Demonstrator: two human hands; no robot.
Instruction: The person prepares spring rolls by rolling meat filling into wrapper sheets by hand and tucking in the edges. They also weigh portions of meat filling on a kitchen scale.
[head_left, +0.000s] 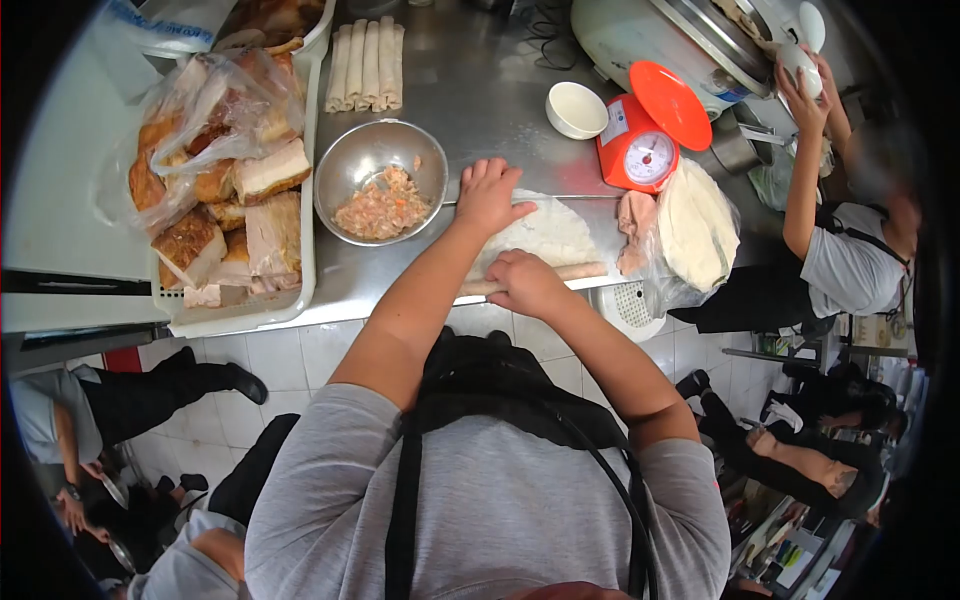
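Note:
A thin pale dough sheet (pixel 560 228) lies flat on the steel counter, close to its front edge. Along its near side runs a slim wooden rolling pin (pixel 585 271). My right hand (pixel 528 283) is curled over the pin toward its left part, its fingers closed on it. At the sheet's left edge rests my left hand (pixel 488 198), fingers stretched out and thumb apart; its palm is hidden. Just left of that hand stands a metal bowl (pixel 333 195) with minced pinkish filling (pixel 382 207) in it.
Several rolled dough sticks (pixel 366 66) lie behind the bowl. A white crate (pixel 307 250) of meat chunks (pixel 190 245) stands left. Rightward are a white bowl (pixel 577 110), a red scale (pixel 647 150), a pinkish lump (pixel 636 232) and bagged dough (pixel 695 225). A co-worker (pixel 850 250) stands at right.

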